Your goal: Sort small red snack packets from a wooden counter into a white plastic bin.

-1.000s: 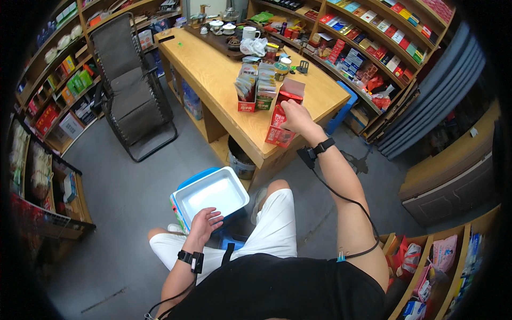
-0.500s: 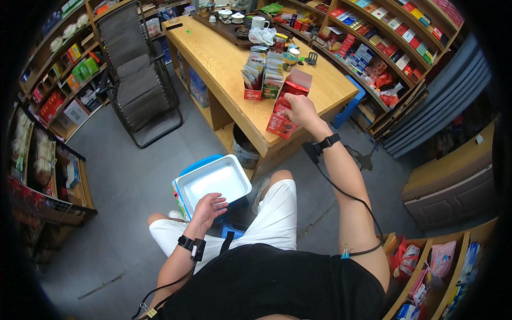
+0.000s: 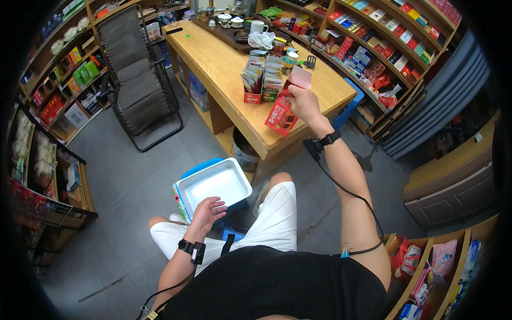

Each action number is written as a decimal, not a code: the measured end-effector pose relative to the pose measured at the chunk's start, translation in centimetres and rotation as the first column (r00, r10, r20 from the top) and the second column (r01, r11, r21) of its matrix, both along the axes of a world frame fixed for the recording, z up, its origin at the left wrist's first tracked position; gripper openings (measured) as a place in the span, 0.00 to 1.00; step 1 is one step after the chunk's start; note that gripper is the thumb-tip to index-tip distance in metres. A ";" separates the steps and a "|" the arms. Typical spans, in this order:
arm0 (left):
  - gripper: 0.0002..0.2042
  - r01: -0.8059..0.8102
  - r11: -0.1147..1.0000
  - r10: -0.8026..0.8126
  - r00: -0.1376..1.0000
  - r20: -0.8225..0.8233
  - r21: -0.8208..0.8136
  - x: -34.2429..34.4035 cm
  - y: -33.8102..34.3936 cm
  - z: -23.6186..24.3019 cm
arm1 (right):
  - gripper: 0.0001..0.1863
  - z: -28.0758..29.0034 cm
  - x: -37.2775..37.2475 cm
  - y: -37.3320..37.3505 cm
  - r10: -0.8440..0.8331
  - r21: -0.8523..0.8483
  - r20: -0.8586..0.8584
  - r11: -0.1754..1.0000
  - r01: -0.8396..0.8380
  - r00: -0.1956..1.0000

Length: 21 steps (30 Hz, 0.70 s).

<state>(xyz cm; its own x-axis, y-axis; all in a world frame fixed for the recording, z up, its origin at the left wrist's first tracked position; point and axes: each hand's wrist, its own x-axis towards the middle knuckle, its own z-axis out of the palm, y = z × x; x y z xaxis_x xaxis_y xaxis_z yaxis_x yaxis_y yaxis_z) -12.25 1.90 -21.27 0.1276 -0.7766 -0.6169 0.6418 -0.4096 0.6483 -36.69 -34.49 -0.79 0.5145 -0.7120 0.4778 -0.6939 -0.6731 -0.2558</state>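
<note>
My right hand (image 3: pixel 305 104) is closed on the upper part of a red printed cardboard box (image 3: pixel 281 114), with its pale pink flap (image 3: pixel 301 77) standing up behind my fingers. The box tilts at the near corner of the wooden table (image 3: pixel 224 69); whether its base touches the tabletop, I cannot tell. Beside it stand a red-fronted box of sachets (image 3: pixel 252 88) and a green-fronted box of sachets (image 3: pixel 272 85). My left hand (image 3: pixel 209 213) is open and holds nothing, fingers spread at the near rim of a white rectangular tray (image 3: pixel 213 184).
Further back on the table are jars (image 3: pixel 288 63), a crumpled plastic bag (image 3: pixel 261 39), a white mug (image 3: pixel 259 25) and a dark tea tray (image 3: pixel 226 32). A bin (image 3: pixel 245 152) stands below the table's near end. A folding recliner (image 3: pixel 138 80) is at left. Stocked shelves surround the room.
My right hand has shifted slightly up with the red box, whose printed front is now turned more into view. My left hand stays almost still by the tray.
</note>
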 end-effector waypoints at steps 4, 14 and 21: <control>0.19 0.052 0.998 -0.051 0.998 0.046 -0.031 0.1 -0.5 0.2 | 0.07 -0.4 -0.1 -0.6 -0.008 -0.039 0.033 0.999 0.009 0.999; 0.24 0.462 0.792 -0.226 0.829 0.511 -0.399 -2.7 -14.0 10.2 | 0.09 -3.1 -0.1 -0.1 0.044 0.058 -0.009 0.997 -0.044 0.999; 0.31 0.642 0.661 -0.171 0.633 0.755 -0.389 -7.5 -22.9 13.5 | 0.11 -3.7 0.4 0.6 0.026 0.078 0.039 0.997 -0.029 0.999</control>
<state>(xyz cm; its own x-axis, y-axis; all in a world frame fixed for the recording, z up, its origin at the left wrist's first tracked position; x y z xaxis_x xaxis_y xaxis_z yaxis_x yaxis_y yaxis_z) -19.79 -21.00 -7.81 -0.1511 -0.9858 0.0730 -0.1374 0.0940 0.9860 -36.32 -33.90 -4.53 0.5166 -0.7342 0.4405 -0.6645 -0.6682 -0.3345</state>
